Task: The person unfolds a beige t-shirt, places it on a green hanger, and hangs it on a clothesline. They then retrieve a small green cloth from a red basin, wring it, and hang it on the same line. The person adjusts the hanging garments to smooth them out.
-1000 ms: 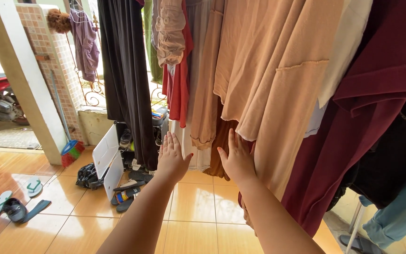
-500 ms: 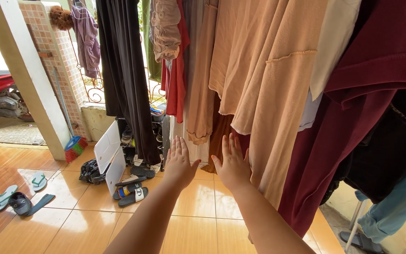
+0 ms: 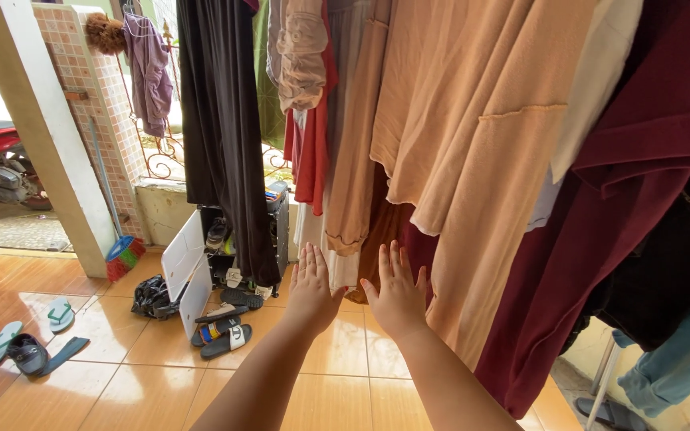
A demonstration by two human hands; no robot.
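Both hands were stretched forward, palms out, toward hanging laundry. The left hand (image 3: 311, 287) had its fingers straight and together, holding nothing. The right hand (image 3: 397, 294) had fingers spread, empty, just beside the peach garment (image 3: 473, 160) hanging at right.

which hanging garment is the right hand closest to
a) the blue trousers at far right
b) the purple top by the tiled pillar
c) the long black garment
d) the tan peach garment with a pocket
d: the right hand, open with fingers spread, is raised right beside the lower edge of the tan peach garment, while the other garments hang further off.
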